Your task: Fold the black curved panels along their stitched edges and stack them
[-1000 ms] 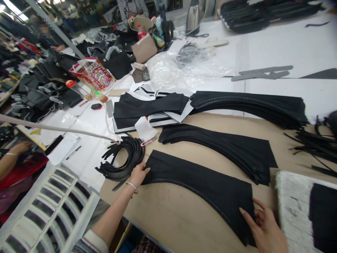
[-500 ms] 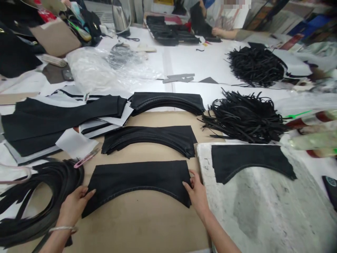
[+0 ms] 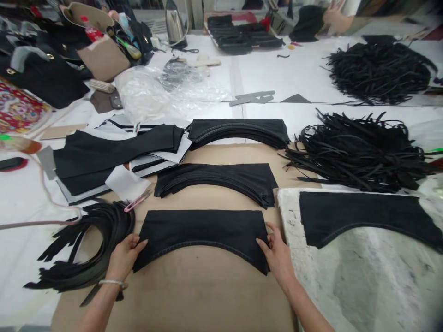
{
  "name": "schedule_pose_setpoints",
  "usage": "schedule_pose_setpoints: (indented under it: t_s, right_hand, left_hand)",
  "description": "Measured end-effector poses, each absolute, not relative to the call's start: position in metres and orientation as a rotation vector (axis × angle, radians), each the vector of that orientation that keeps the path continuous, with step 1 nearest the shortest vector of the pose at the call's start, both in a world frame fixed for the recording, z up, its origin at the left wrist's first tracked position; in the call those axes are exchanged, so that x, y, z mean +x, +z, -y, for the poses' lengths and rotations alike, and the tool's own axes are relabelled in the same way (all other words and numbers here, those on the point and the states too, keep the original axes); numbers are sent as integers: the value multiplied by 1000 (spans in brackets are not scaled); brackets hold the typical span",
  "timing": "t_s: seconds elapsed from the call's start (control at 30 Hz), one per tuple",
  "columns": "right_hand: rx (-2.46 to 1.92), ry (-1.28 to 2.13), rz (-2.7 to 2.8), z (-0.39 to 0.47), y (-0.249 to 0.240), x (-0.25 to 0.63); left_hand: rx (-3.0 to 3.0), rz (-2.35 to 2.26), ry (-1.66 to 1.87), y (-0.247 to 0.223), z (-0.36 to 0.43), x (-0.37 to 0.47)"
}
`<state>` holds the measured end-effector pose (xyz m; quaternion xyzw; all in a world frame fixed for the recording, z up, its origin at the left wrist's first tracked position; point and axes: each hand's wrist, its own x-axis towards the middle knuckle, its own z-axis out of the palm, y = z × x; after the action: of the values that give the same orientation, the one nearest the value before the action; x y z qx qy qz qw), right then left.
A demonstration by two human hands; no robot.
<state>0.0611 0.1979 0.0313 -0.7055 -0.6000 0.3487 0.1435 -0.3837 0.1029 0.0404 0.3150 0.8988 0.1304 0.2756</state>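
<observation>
A black arched panel of fabric or thin leather lies in front of me, straight along the top and curved along the bottom, with a line of stitching by the curve. My left hand pinches its left end between thumb and fingers. At the opposite end, my right hand grips the edge, thumb on top. Just beyond are a stack of similar arched panels and a farther stack. One more black panel rests on the pale stone slab to the right.
Brown board lies under the panel. To the left are curved black strips, pink-handled snips and flat black pieces. Piles of thin black strips stand at right. Clear plastic and a kettle are farther back.
My view has swung left, so everything sits farther right in the picture. Both hands keep their hold on the panel, which stays in about the same place on the board.
</observation>
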Motion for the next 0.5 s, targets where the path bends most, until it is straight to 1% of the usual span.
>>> schedule_pose_setpoints:
  t_s: [0.1, 0.27, 0.4, 0.5]
  right_hand:
    - [-2064, 920, 1761, -197, 31, 60]
    - [-2081, 636, 1887, -198, 35, 53]
    - [-2229, 490, 1968, -205, 42, 43]
    - [-2323, 468, 1973, -212, 44, 38]
  left_hand:
    - [907, -2479, 258, 43, -103, -380]
    - [994, -2635, 128, 47, -114, -368]
    - [973, -2617, 39, 46, -126, -366]
    - [905, -2572, 1, 44, -133, -372]
